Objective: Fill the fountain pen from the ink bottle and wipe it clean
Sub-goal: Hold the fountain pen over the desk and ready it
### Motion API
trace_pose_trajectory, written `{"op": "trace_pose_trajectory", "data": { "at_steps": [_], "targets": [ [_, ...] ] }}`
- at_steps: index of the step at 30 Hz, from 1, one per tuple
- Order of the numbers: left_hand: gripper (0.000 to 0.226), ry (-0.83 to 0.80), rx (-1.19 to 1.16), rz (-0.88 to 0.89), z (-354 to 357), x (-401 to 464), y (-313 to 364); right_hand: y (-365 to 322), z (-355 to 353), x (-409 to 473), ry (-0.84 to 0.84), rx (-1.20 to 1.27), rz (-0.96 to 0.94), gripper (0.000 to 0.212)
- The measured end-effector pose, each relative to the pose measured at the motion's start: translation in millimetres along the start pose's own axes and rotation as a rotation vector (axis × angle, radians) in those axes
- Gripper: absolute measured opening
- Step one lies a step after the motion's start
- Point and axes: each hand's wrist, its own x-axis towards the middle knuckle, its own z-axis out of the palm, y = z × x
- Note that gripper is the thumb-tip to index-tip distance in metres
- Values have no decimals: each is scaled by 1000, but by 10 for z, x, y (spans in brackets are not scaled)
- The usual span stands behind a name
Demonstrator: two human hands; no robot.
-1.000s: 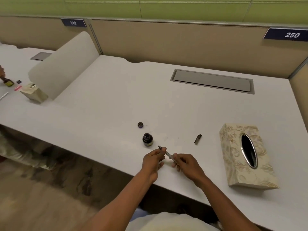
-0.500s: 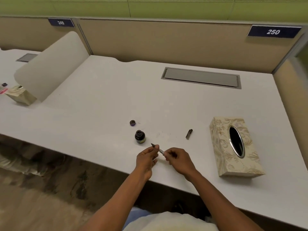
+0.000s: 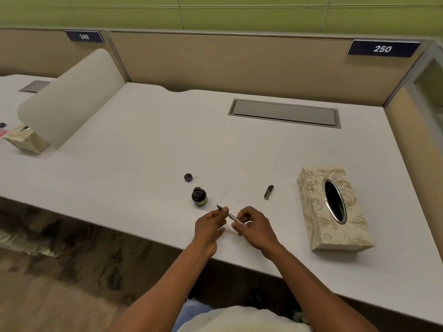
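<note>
A thin fountain pen (image 3: 231, 216) is held between both hands just above the desk's front edge, its dark nib pointing up-left toward the ink bottle. My left hand (image 3: 210, 226) pinches it near the nib. My right hand (image 3: 254, 226) grips its clear rear part. The small dark ink bottle (image 3: 199, 196) stands open, a short way left of the nib. Its round cap (image 3: 188, 177) lies behind it. A dark pen cap or barrel piece (image 3: 268, 192) lies to the right.
A patterned tissue box (image 3: 332, 208) lies at the right on the white desk (image 3: 143, 144). A grey cable flap (image 3: 284, 113) is set in the desk at the back. A curved divider (image 3: 69, 97) and another tissue box (image 3: 26, 140) stand at the left.
The view has shifted a little. Both hands keep the pen between them near the bottle; their hold looks unchanged.
</note>
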Motion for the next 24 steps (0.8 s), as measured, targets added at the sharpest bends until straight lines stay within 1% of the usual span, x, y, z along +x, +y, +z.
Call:
{"op": "trace_pose_trajectory", "data": {
  "at_steps": [2, 4, 5, 7, 8, 9, 12, 13, 17, 19, 22, 24],
  "targets": [
    [21, 12, -12, 0, -16, -10, -8, -5, 23, 4, 2, -3, -2, 15],
    [22, 20, -14, 4, -38, -13, -12, -37, 49, -7, -3, -13, -12, 10],
    [23, 24, -8, 9, -50, -10, -15, -55, 60, -15, -10, -26, -15, 11],
    [26, 39, 13, 24, -64, 0, -13, -77, 80, -26, -19, -71, -29, 29],
    [28, 45, 20, 29, -67, 2, -10, -84, 86, -23, -15, -83, -36, 32],
    [29, 49, 23, 33, -65, 1, -5, -85, 92, -15, -9, -79, -41, 28],
    [30, 45, 10, 34, -59, -8, 10, -75, 89, 17, 12, -31, -59, 4],
    [30, 28, 5, 33, -57, -17, 16, -76, 89, 18, 22, -22, -54, 1],
    [32, -61, 10, 24, -45, -51, 19, -75, 88, 30, 87, 3, -32, 4],
    [28, -85, 29, 30, -36, -54, 10, -44, 83, 43, 104, 12, -15, 6],
    [19, -84, 60, 43, -27, -42, 4, -19, 79, 29, 83, 4, -19, 5],
    [16, -49, 50, 37, -23, -24, 21, 2, 73, 23, 64, -17, -14, 14]
  ]
}}
